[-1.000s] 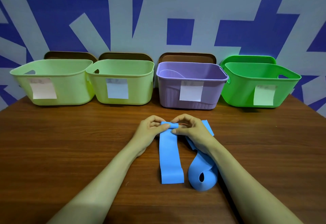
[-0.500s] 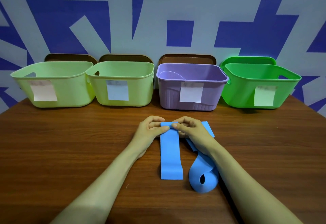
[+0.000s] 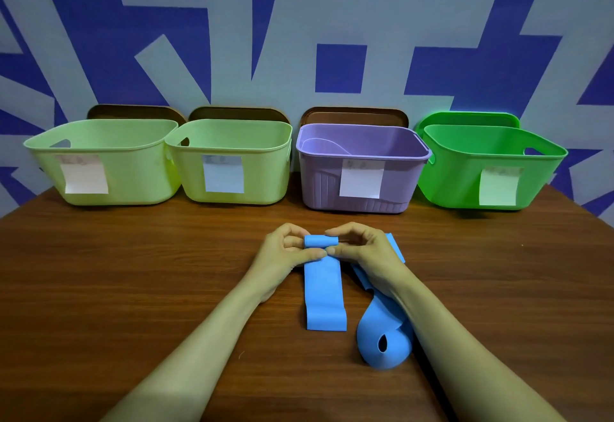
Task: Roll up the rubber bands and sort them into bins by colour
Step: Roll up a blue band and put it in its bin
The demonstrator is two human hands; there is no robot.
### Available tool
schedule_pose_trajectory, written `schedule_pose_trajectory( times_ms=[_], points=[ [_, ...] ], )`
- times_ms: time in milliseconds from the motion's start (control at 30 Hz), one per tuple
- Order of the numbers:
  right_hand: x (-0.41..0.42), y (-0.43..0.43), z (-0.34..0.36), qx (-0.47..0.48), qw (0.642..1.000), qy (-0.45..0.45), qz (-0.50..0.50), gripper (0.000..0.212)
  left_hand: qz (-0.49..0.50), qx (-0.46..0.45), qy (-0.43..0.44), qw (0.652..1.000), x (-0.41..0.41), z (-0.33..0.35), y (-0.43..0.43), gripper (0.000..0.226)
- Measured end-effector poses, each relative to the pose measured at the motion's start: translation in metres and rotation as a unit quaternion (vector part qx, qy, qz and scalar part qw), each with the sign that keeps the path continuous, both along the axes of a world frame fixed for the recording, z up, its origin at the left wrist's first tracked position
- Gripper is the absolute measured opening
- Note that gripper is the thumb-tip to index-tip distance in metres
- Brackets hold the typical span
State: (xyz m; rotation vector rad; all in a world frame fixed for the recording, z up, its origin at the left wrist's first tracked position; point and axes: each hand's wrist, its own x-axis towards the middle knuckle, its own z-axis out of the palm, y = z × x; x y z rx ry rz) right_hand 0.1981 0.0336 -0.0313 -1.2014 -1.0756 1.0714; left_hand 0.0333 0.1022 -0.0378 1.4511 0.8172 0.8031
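Observation:
A flat blue rubber band (image 3: 324, 292) lies lengthwise on the wooden table (image 3: 133, 288), its far end curled into a small roll. My left hand (image 3: 287, 255) and my right hand (image 3: 362, 255) pinch that roll from either side with fingers and thumbs. A second blue band (image 3: 382, 342) lies loosely looped to the right, partly under my right forearm. Along the back stand four bins: two pale green (image 3: 106, 172) (image 3: 232, 169), one purple (image 3: 358, 172), one bright green (image 3: 491, 169), each with a paper label.
Brown lids (image 3: 354, 115) lean against the patterned blue wall behind the bins, and a green lid (image 3: 465, 119) stands behind the bright green bin. Something pale curves inside the purple bin.
The far end of the flat band has gone from a small fold to a tight little roll between my fingers. The band's near end has crept slightly away from me.

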Motion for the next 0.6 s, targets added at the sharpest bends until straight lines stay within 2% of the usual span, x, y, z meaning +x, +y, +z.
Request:
schedule_pose_trajectory(
  times_ms=[200,333,600],
  points=[
    [-0.0007,0.0013,-0.0007,-0.002,1.0,-0.03,-0.002,0.027,0.006,-0.013,-0.011,1.0,0.002,-0.0005,0.0013,0.026],
    [0.0006,0.002,0.0007,-0.017,0.999,-0.044,0.009,0.045,0.024,-0.014,-0.019,0.999,0.0019,-0.003,0.0032,0.023],
    [0.0007,0.0041,-0.0033,-0.039,0.997,-0.066,0.014,0.015,0.026,0.0,-0.027,0.999,0.0008,-0.0019,0.002,0.027]
  ],
)
